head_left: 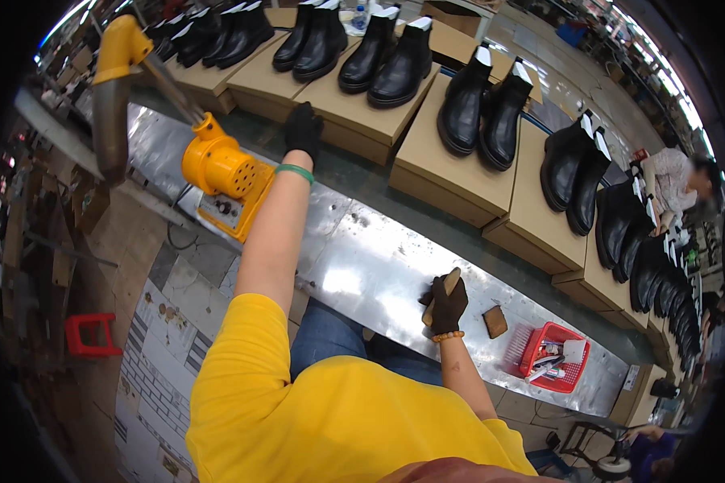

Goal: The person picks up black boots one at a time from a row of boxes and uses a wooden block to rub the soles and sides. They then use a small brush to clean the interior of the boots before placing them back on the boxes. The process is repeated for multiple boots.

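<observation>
Brush [451, 283] clamped in right hand [445, 304] grip (gloved); left hand [302, 129] spread toward cardboard box [354, 113]

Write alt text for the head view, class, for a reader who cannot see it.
A seated person in a yellow shirt reaches a gloved left hand toward boxed black boots beside a yellow blower; the gloved right hand holds a wooden-handled tool on a metal bench.

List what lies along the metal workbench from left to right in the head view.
Yellow blower → gloved left hand → gloved right hand holding a wooden tool → brown block → red basket.
</observation>
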Demonstrator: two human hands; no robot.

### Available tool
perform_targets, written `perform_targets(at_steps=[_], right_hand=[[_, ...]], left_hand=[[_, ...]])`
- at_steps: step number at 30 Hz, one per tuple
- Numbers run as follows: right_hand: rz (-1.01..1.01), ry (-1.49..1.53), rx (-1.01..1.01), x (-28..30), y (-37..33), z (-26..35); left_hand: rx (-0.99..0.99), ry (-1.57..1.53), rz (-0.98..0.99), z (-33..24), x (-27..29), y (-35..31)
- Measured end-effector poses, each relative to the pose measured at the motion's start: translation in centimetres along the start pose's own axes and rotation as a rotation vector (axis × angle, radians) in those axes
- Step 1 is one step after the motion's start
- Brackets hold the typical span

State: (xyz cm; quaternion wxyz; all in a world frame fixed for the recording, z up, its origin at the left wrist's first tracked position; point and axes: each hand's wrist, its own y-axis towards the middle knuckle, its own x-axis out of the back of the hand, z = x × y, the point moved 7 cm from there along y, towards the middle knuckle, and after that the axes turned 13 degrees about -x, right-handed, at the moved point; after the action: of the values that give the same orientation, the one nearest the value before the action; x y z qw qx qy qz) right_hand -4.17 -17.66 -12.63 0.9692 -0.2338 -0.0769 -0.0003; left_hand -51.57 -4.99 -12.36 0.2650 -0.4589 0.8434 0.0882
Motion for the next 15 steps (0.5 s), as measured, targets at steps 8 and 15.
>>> perform_targets(at_steps=[8,15], right_hand=[[-0.002,-0.196,0.055,-0.5,1.9,0.1],[0.025,-0.297,0.143,-1.5,3.5,-0.4]], left_hand=[[-0.269,0.627,0.076,4.8,1.5,16.3],[-0.282,0.818,-0.011,2.7,4.1,21.9]])
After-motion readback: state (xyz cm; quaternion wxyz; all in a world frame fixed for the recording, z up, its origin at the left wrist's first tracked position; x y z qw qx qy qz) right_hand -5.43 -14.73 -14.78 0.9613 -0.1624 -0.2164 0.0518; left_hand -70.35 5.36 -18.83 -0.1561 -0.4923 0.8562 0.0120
